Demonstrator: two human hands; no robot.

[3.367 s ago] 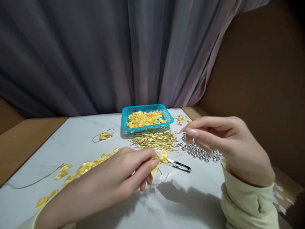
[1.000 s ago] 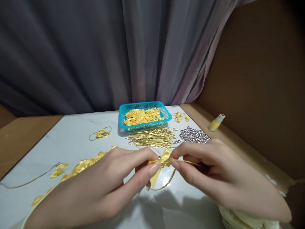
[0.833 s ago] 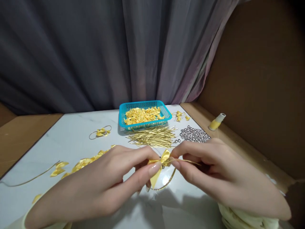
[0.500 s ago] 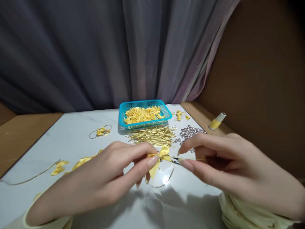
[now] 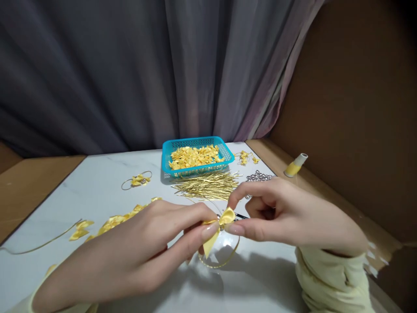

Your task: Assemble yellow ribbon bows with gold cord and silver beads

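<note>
A small yellow ribbon bow (image 5: 224, 218) is held above the white table top (image 5: 107, 191), pinched from both sides. My left hand (image 5: 153, 248) grips its left side between thumb and forefinger, fingers closed. My right hand (image 5: 286, 215) pinches its right side with thumb and forefinger, the other fingers curled. A thin gold wire loop (image 5: 224, 261) hangs down from the bow to the table. A black snip handle (image 5: 241, 216) shows just behind the bow.
A blue basket (image 5: 195, 145) of yellow ribbon pieces stands at the back. In front lie gold wire pieces (image 5: 208, 186) and silver beads (image 5: 259, 177). Yellow ribbon bits (image 5: 114, 221), a finished bow ring (image 5: 138, 179) and a yellow thread spool (image 5: 295, 165) lie around.
My right hand drew a gold wire out to the right, then came back in and now pinches the bow's right side. My left hand stayed on the bow.
</note>
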